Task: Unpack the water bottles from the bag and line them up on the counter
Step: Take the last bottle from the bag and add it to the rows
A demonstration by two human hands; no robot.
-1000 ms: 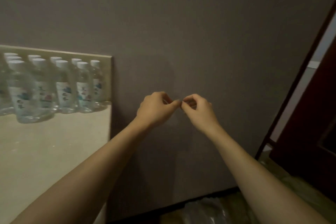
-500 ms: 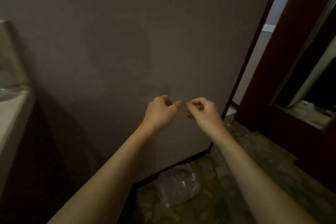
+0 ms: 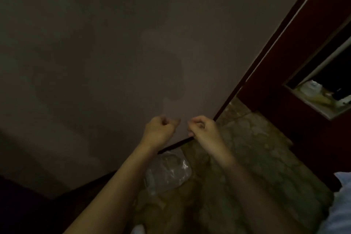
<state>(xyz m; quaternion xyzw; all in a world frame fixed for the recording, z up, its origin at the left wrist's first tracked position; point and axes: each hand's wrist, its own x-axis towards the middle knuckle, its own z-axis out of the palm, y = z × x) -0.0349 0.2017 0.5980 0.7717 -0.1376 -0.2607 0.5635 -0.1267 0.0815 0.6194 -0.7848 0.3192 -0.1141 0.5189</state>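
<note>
bare fingers (image 3: 173, 121) on my left hand (image 3: 158, 131) are curling into a loose fist, and i am seeing nothing clearly held in them. fingers (image 3: 191, 123) on my right hand (image 3: 204, 131) are curling the same way, tips just beside the left ones; whether they are pinching something thin i cannot tell. both hands are hovering in front of the grey wall (image 3: 114, 53). below them, a crumpled clear plastic bag (image 3: 168, 171) is lying on the mottled stone floor (image 3: 256, 167), close to the wall's dark baseboard. dark red door frame (image 3: 303, 53) is standing to the right.
</note>
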